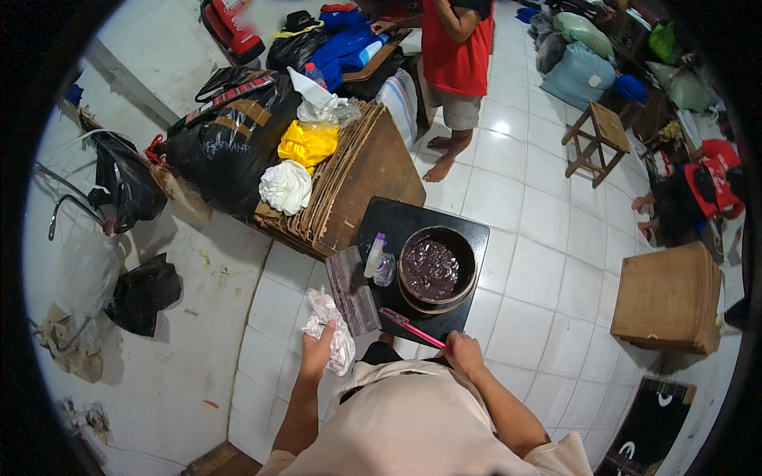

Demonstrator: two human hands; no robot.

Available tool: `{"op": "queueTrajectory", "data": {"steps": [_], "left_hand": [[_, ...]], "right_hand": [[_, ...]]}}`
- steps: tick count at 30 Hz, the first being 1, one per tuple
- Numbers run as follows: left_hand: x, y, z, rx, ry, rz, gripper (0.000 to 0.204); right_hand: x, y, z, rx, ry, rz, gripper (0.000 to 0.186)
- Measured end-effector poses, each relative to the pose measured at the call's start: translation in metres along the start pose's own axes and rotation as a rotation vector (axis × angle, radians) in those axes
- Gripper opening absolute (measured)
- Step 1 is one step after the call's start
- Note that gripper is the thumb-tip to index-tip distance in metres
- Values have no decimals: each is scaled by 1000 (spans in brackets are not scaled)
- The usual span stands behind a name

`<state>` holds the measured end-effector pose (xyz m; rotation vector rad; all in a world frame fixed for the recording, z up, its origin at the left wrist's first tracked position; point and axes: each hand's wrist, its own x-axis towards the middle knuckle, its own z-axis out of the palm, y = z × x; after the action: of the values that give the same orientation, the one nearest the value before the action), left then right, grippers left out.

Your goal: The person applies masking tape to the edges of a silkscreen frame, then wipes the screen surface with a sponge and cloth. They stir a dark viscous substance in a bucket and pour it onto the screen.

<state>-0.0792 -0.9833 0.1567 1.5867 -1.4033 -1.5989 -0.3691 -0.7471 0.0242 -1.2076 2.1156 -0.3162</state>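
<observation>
My left hand (317,349) is closed around a crumpled whitish cloth (340,343) with pinkish stains, just left of a small black table (468,317). In my right hand (463,351) is a slim pink-handled tool (425,335), its stained end pointing left over the table's near edge; its exact kind is unclear. A round tub (406,292) holds glossy dark purple-brown paste (432,268). Left of it lies a clear spray bottle (384,268) with a white and purple head. A long flat purple-brown stained piece (354,293) rests along the table's left edge.
Behind the table stands a stack of brown boards (373,166) topped with a black bag (230,151), yellow plastic (308,144) and white cloth (286,188). A person in red (460,47) stands beyond. Right are a wooden stool (597,139), a cardboard stack (663,297) and another person (714,186).
</observation>
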Motion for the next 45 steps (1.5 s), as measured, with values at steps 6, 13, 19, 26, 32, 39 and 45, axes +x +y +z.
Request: {"op": "queueTrajectory", "data": {"steps": [6,13,19,26,32,39,45], "left_hand": [[29,23,27,-12,52,61,52],[156,76,42,207,-82,437,62],[132,67,52,129,32,452,61],[101,55,62,-41,222,351,63],[119,87,65,222,273,423,67],[184,127,92,345,-178,387,75],[122,111,79,-138,181,544,60]], "right_hand": [[8,73,-82,423,-259,-154,27],[-48,100,-197,844,-24,153,15],[-84,95,-206,914,470,298,18],[-15,117,-239,1079,415,118,20],[104,137,-290,811,100,14,34],[144,130,-319,641,-72,-138,43],[106,146,-301,478,-127,-47,34]]}}
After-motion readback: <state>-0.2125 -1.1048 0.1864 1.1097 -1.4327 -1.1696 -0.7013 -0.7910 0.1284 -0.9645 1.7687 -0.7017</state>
